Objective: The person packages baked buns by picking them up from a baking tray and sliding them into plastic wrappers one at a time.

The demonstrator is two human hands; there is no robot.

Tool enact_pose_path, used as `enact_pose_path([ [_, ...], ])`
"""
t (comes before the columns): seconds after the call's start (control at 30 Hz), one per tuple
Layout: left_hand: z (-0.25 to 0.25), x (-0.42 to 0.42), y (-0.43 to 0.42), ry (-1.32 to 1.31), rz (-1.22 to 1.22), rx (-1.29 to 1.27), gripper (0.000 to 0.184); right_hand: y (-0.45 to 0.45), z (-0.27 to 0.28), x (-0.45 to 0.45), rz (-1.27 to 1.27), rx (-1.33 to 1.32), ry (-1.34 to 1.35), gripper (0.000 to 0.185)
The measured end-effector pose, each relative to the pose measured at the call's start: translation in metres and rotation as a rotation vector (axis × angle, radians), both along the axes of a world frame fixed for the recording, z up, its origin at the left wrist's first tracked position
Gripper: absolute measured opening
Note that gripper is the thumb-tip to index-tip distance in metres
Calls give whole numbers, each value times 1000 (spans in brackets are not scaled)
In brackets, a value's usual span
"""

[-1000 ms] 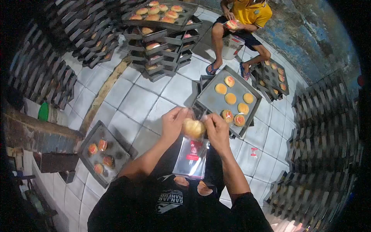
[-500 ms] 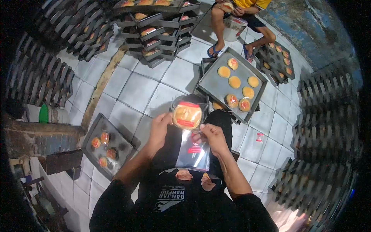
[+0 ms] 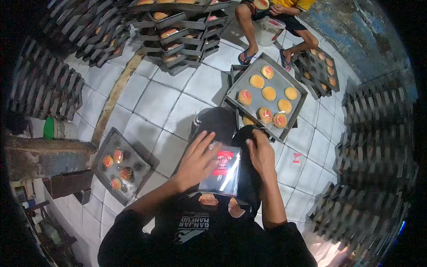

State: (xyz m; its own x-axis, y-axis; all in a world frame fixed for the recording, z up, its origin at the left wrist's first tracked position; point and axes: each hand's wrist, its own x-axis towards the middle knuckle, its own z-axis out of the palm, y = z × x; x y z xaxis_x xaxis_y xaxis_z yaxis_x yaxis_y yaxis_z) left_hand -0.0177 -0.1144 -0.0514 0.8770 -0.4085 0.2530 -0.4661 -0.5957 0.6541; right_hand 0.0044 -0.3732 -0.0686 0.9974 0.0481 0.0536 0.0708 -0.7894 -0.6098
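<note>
My left hand (image 3: 198, 160) is open, fingers spread over the left edge of the clear plastic bags (image 3: 221, 171) with red print lying on my lap. To the right of the bags, my right hand (image 3: 261, 153) hangs over my dark-clothed thigh with its fingers apart and nothing visible in it. Beyond my knees a large metal tray (image 3: 278, 91) bears several round buns, some wrapped in red-printed plastic. One wrapped bun (image 3: 244, 97) lies near that tray's left edge.
A smaller tray (image 3: 138, 155) with wrapped buns is on the floor at left. Stacked trays (image 3: 182, 38) stand ahead, with more stacks at both sides. A seated person (image 3: 269, 20) in yellow holds a bun. A red-printed wrapper (image 3: 296, 157) lies on the tiles.
The wrapped bun that was between my hands is out of them, and a wrapped bun now lies at the large tray's left. Both hands have come apart and opened above my lap.
</note>
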Motion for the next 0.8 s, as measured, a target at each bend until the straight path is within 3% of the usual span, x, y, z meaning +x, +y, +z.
enact_pose_path([
  [0.07, -12, -10, 10, -53, -81, 93, 39, 3, 1, -24, 160, 76, -16, 45],
  [0.13, -15, -10, 14, -157, -203, 177, 39, 17, 36, -36, 295, 93, -79, 45],
  [0.23, -15, -13, 18, -170, -377, 30, 41, 4, 43, -53, 378, -46, 19, 38],
  [0.3, 22, -18, -9, 288, -90, -263, 38, -5, 64, -51, 395, 128, -19, 23],
  [0.37, 35, 0, -2, 893, -152, -292, 29, -23, 79, -42, 377, 324, 90, 16],
  [0.4, 24, 12, 7, 766, -404, -58, 20, -45, 68, -30, 254, 535, 262, 12],
  [0.43, 20, 19, 9, 860, -306, -288, 18, -70, 51, -14, 121, 743, 436, 9],
  [0.5, 16, 31, 8, 1020, -78, -747, 20, -112, -10, 36, -187, 978, 355, 13],
  [0.53, 11, 43, 4, 967, 44, -841, 22, -142, -71, 64, -265, 785, 321, 26],
  [0.6, 10, 75, -11, 848, 244, -975, 25, -181, -126, 96, 25, -585, 208, 31],
  [0.63, 12, 89, -24, 795, 318, -944, 27, -186, -139, 122, -3, -293, 335, 32],
  [0.7, -2, 98, -39, 968, 472, -932, 30, -199, -166, 183, -79, 294, 580, 33],
  [0.77, -13, 98, -40, 845, 469, -753, 29, -225, -219, 238, -131, 491, 512, 34],
  [0.8, -17, 97, -40, 781, 460, -662, 28, -236, -244, 264, -206, 396, 408, 35],
])
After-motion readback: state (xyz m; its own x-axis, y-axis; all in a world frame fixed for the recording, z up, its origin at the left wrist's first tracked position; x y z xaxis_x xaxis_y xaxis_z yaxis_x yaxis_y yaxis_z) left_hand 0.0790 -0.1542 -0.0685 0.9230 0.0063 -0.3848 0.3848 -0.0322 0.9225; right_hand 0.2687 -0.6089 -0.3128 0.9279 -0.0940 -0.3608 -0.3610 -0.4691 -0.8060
